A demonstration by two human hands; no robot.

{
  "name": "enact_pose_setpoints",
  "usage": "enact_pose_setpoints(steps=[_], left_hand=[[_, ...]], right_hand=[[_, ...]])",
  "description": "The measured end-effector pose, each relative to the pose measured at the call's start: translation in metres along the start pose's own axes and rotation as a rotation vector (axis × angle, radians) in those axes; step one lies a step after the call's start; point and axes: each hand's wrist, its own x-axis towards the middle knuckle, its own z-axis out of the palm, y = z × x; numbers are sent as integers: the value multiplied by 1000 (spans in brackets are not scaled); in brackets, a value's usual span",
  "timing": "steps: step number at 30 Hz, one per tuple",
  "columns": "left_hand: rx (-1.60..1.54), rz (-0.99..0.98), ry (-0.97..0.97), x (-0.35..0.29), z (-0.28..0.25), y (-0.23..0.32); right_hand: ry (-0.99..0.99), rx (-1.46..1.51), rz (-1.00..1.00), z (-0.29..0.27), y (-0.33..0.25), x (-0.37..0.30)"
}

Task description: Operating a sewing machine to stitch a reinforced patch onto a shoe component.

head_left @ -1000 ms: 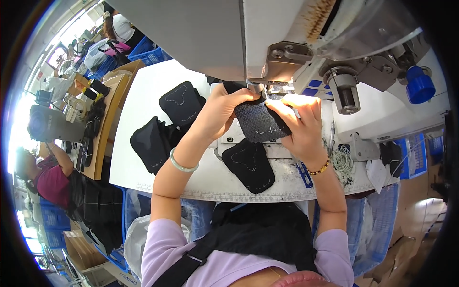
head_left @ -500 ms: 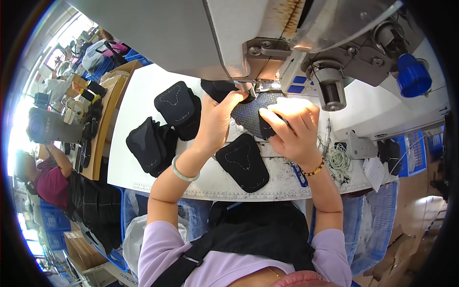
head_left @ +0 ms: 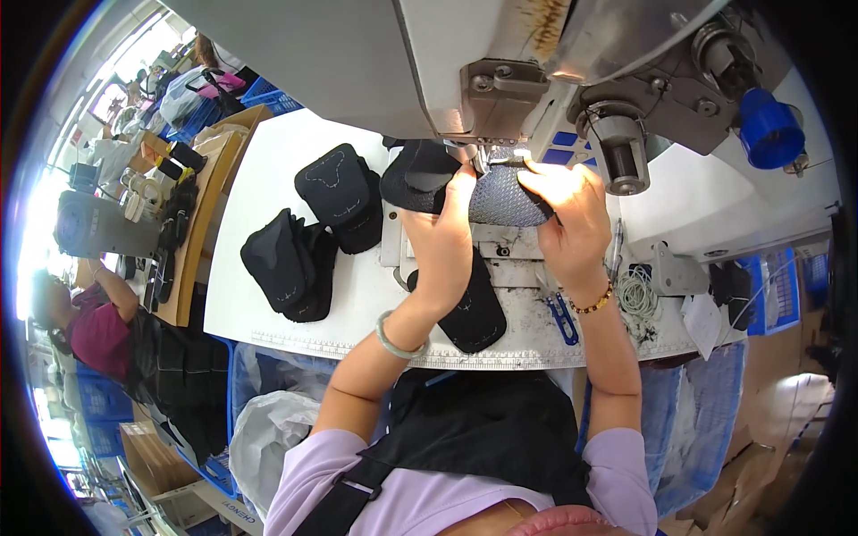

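Below the needle area of a sewing machine (head_left: 483, 154) lies a shaped fabric piece, its mesh side (head_left: 502, 198) grey and its left part solid black. My left hand (head_left: 440, 246) is closed on the piece left of the needle, with the thumb pointing up and most fingers hidden beneath. My right hand (head_left: 574, 219) pinches the mesh's right side near the machine foot. Under my left wrist, a loose black fabric piece (head_left: 474, 308) with pale stitching lies on the white table, partly covered by that hand.
Two stacks of black pieces, a rear one (head_left: 335, 188) and a nearer one (head_left: 277, 263), rest at left. Blue thread snips (head_left: 563, 320), lint and a coil of pale cord (head_left: 636, 299) lie at right. Another person (head_left: 98, 326) works far left.
My left hand has moved right and a little nearer me. The fabric piece has turned, showing more black on its left. My right hand has shifted slightly right.
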Motion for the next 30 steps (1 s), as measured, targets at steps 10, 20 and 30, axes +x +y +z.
enact_pose_setpoints(steps=[10,20,30], left_hand=[[72,157,139,-11,17,-10],[-398,-215,27,-11,-30,-8],[-208,-668,-212,44,-41,10]], right_hand=[[62,175,367,13,12,-8],[116,433,498,23,21,-9],[335,312,474,22,12,-10]])
